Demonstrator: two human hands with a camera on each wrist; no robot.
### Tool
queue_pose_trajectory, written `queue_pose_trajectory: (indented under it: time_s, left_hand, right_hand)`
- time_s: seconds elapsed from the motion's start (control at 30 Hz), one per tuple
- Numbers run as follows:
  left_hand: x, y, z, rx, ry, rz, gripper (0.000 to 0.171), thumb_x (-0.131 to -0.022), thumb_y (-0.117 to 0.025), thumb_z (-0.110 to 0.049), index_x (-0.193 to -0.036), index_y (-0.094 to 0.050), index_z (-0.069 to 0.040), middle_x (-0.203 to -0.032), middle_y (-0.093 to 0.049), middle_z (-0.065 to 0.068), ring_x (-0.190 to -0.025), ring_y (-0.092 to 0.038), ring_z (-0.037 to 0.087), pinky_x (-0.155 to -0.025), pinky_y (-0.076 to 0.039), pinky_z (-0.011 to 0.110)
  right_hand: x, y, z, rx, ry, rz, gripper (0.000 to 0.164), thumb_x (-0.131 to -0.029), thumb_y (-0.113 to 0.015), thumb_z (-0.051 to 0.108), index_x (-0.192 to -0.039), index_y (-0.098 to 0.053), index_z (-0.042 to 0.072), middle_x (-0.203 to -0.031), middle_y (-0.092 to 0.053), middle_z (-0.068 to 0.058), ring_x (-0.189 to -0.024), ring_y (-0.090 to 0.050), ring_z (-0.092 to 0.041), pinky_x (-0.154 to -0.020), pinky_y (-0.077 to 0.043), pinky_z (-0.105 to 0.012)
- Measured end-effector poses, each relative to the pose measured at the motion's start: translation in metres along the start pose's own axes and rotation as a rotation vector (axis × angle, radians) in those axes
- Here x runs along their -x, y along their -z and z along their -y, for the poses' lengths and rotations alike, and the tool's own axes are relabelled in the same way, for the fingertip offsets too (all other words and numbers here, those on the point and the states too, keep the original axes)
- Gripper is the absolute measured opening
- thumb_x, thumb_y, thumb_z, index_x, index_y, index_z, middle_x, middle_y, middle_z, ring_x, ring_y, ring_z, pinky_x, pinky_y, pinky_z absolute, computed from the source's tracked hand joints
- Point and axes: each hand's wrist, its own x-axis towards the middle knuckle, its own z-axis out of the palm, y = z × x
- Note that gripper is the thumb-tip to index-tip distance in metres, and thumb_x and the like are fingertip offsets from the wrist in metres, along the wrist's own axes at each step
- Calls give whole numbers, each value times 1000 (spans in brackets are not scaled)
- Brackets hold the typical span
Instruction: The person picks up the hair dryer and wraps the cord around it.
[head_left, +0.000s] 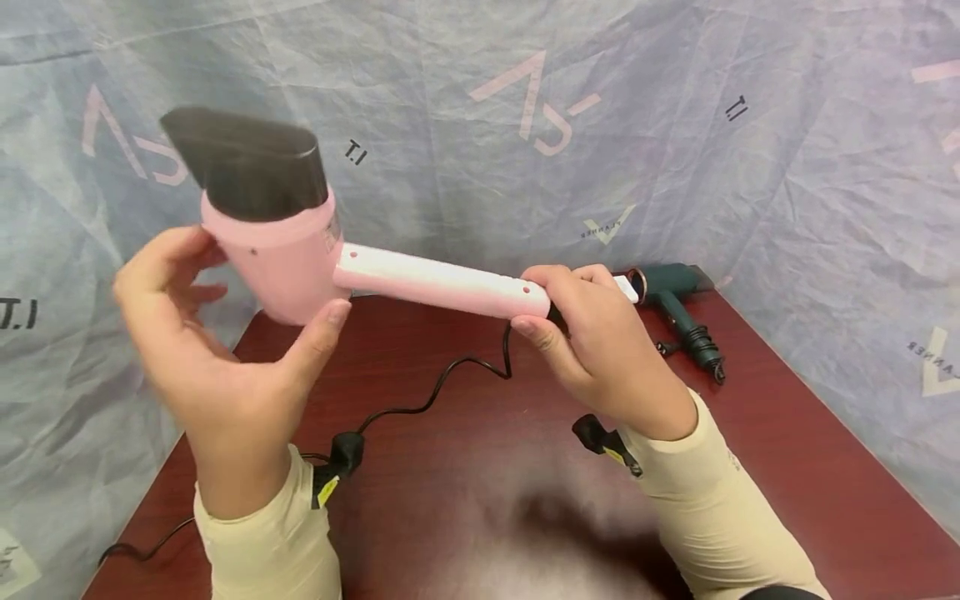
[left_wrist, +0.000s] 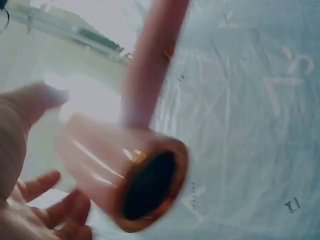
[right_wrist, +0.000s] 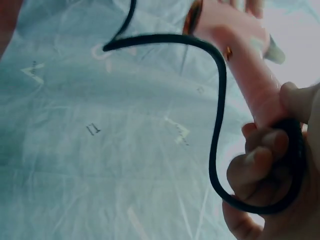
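A pink hair dryer [head_left: 277, 267] with a black flat nozzle [head_left: 258, 167] is held up above the table, nozzle pointing upward. My right hand [head_left: 600, 342] grips the lower end of its handle [head_left: 435, 279], where the black cord [right_wrist: 220, 105] comes out and loops below the fingers. Around the barrel, my left hand [head_left: 225, 358] is spread loosely. In the left wrist view its thumb stands apart from the pink barrel [left_wrist: 95, 155], while the fingertips [left_wrist: 80, 202] are right at the barrel's edge. The round dark rear opening [left_wrist: 150, 185] shows there too.
A dark green hair dryer [head_left: 675, 308] lies at the back right of the red-brown table [head_left: 480, 467], cord wrapped around its handle. A small white piece [head_left: 626, 287] shows beside it. The pink dryer's cord trails left across the table. Grey printed cloth [head_left: 420, 92] surrounds the table.
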Motion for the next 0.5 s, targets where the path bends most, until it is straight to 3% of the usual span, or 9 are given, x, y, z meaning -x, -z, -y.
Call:
queue_pose_trajectory:
  time_s: [0.07, 0.17, 0.27, 0.37, 0.5]
  left_hand:
    - [-4, 2, -2, 9, 50, 75, 86, -54, -95, -8, -129, -57, 4, -127, -60, 18, -115, -56, 36, -102, -42, 32]
    - [-7, 3, -2, 78, 106, 120, 83, -54, -93, 2, -128, -57, 5, -125, -62, 21, -113, -59, 36, -105, -45, 37]
    - [-7, 3, 1, 132, 95, 79, 73, -53, -90, 5, -119, -59, 10, -112, -66, 22, -102, -63, 35, -97, -49, 35]
    - [-7, 0, 3, 203, 86, 36, 71, -53, -89, 7, -115, -56, 12, -107, -66, 24, -92, -64, 34, -91, -52, 35]
    - [-6, -6, 3, 293, 75, -30, 73, -54, -88, 7, -117, -51, 11, -109, -65, 27, -95, -63, 38, -94, -53, 39]
  right_hand:
    - [0, 6, 3, -17, 17, 35, 63, -106, -37, 59, -114, -63, 2, -88, -63, 2, -72, -54, -11, -87, -43, -38]
    - [-1, 14, 7, -59, 25, 63, 58, -106, -41, 58, -113, -65, 5, -96, -67, 4, -82, -57, -10, -90, -42, -37]
    - [-1, 20, 6, -126, 9, 8, 51, -103, -54, 55, -115, -70, 8, -99, -71, 6, -87, -59, -10, -89, -42, -33]
    - [-3, 20, 2, -198, -50, -112, 51, -95, -70, 53, -120, -72, 9, -105, -72, 2, -94, -61, -13, -88, -45, -29]
    - [-3, 17, -1, -387, -218, -203, 63, -88, -84, 33, -138, -59, 6, -121, -67, -12, -111, -63, -22, -96, -50, -31]
